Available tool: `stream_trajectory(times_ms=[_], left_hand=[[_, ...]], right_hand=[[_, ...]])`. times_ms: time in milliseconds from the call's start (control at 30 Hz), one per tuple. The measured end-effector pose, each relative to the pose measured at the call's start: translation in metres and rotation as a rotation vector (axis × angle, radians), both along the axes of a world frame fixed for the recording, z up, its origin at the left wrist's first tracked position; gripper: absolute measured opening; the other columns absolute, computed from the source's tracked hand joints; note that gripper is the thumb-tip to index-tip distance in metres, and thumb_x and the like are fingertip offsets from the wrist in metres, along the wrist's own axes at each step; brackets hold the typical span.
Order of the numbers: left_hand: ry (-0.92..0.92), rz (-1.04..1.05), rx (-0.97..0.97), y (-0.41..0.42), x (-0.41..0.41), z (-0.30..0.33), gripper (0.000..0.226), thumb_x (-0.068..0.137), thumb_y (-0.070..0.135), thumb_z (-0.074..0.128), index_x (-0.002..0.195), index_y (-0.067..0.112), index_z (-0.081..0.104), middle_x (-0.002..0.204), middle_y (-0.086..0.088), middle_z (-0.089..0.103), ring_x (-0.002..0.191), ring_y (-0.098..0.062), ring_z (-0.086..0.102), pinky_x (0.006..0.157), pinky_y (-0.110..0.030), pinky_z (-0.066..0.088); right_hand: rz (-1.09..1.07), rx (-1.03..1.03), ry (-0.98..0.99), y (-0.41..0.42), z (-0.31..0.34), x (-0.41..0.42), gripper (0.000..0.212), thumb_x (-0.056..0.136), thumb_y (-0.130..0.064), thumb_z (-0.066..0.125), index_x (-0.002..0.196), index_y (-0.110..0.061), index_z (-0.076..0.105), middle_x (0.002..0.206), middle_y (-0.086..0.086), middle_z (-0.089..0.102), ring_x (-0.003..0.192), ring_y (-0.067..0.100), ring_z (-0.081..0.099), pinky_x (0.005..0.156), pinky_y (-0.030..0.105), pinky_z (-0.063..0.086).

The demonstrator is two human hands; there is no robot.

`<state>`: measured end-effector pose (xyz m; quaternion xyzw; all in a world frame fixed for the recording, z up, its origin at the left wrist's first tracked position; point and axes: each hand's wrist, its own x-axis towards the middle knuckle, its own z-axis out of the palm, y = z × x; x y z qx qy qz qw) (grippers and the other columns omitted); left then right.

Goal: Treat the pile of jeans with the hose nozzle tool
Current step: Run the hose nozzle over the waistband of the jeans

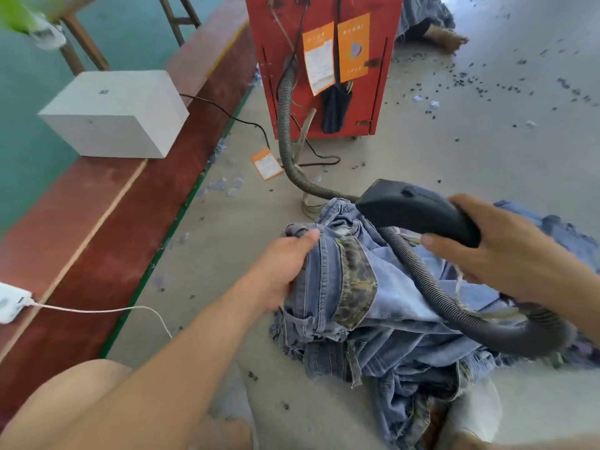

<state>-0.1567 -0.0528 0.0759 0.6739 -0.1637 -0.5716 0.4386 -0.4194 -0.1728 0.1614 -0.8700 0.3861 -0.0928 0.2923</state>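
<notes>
While the jeans (pixel 373 306) lie in a big messy pile on the grey floor (pixel 470 151), just in front of the person, the job looks like it is only part way through. You cannot tell which pairs are finished, because they all look much the same, so most of the pile may be left to do. The red box (pixel 324 60) stands further back, and a long grey hose (pixel 431 280) runs from it, across the floor, over the pile and loops round to the nozzle (pixel 418 209). The nozzle is black and sits just above the top of the pile. The right hand (pixel 506 251) holds it, with the fingers curled round the handle end. The left hand (pixel 282 271) grips the waist of the top pair, with the thumb on top and the fingers tucked under the cloth, as if to hold it flat for the nozzle. A brown patch (pixel 354 284) on that pair faces up. The next thing is likely to run the nozzle over this pair. The floor has lots of little dark bits and blue fluff on it. On the left is a low red ledge (pixel 136 228) with a grey block (pixel 113 115) on it. Orange papers (pixel 337 53) hang on the red box, and one more orange tag (pixel 266 164) lies on the floor. A white cord (pixel 107 310) trails by the ledge.
</notes>
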Motion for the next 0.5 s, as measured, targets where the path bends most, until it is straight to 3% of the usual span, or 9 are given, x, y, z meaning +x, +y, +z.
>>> stream_trajectory(times_ms=[33, 67, 100, 167, 267, 367, 500], left_hand=[[-0.219, -0.018, 0.021, 0.0, 0.007, -0.001, 0.05, 0.098, 0.052, 0.062, 0.109, 0.004, 0.071, 0.099, -0.006, 0.072, 0.092, -0.021, 0.067, 0.081, -0.035, 0.048], [-0.312, 0.001, 0.001, 0.0, 0.016, 0.0, 0.05, 0.094, 0.052, 0.068, 0.107, 0.004, 0.07, 0.095, -0.01, 0.068, 0.088, -0.022, 0.063, 0.081, -0.037, 0.045], [-0.26, 0.042, -0.03, 0.002, 0.024, 0.005, 0.047, 0.092, 0.052, 0.071, 0.108, 0.008, 0.07, 0.096, -0.013, 0.066, 0.088, -0.025, 0.061, 0.084, -0.039, 0.046], [0.093, 0.027, -0.09, 0.007, 0.035, 0.017, 0.05, 0.096, 0.049, 0.067, 0.118, 0.004, 0.069, 0.102, -0.016, 0.07, 0.093, -0.029, 0.066, 0.093, -0.05, 0.055], [0.581, -0.043, -0.249, 0.016, 0.034, 0.025, 0.045, 0.1, 0.038, 0.052, 0.128, 0.003, 0.06, 0.091, -0.008, 0.069, 0.089, -0.03, 0.07, 0.086, -0.057, 0.057], [0.685, -0.032, -0.328, 0.018, 0.034, 0.025, 0.051, 0.099, 0.036, 0.039, 0.137, 0.005, 0.055, 0.112, -0.013, 0.063, 0.101, -0.033, 0.064, 0.091, -0.058, 0.054], [0.734, 0.002, -0.365, 0.018, 0.028, 0.029, 0.042, 0.101, 0.033, 0.036, 0.11, 0.006, 0.067, 0.105, -0.017, 0.066, 0.087, -0.03, 0.069, 0.08, -0.044, 0.06]], right_hand=[[0.001, 0.002, 0.001, 0.0, 0.002, -0.004, 0.02, 0.084, -0.058, 0.063, 0.097, -0.056, 0.048, 0.067, -0.022, 0.066, 0.046, 0.002, 0.063, 0.043, 0.019, 0.043], [0.006, -0.005, 0.018, 0.001, 0.003, -0.006, 0.021, 0.084, -0.057, 0.064, 0.098, -0.056, 0.048, 0.067, -0.02, 0.066, 0.047, 0.002, 0.063, 0.046, 0.022, 0.045], [0.011, -0.014, 0.044, 0.002, 0.002, -0.008, 0.023, 0.084, -0.057, 0.065, 0.099, -0.057, 0.048, 0.07, -0.021, 0.067, 0.05, 0.001, 0.063, 0.049, 0.027, 0.047], [0.025, -0.005, 0.073, 0.007, 0.001, -0.008, 0.026, 0.082, -0.059, 0.064, 0.102, -0.057, 0.048, 0.076, -0.025, 0.067, 0.054, 0.0, 0.064, 0.053, 0.03, 0.047], [0.073, 0.0, 0.08, 0.013, 0.001, -0.007, 0.03, 0.081, -0.062, 0.065, 0.107, -0.055, 0.05, 0.077, -0.023, 0.067, 0.056, 0.001, 0.065, 0.051, 0.028, 0.048], [0.138, -0.029, 0.075, 0.017, 0.001, -0.006, 0.039, 0.081, -0.074, 0.06, 0.113, -0.055, 0.051, 0.081, -0.024, 0.068, 0.058, -0.002, 0.065, 0.052, 0.026, 0.053], [0.23, -0.017, 0.058, 0.023, 0.001, -0.004, 0.04, 0.079, -0.076, 0.056, 0.113, -0.055, 0.051, 0.08, -0.024, 0.067, 0.056, 0.0, 0.064, 0.059, 0.021, 0.051]])
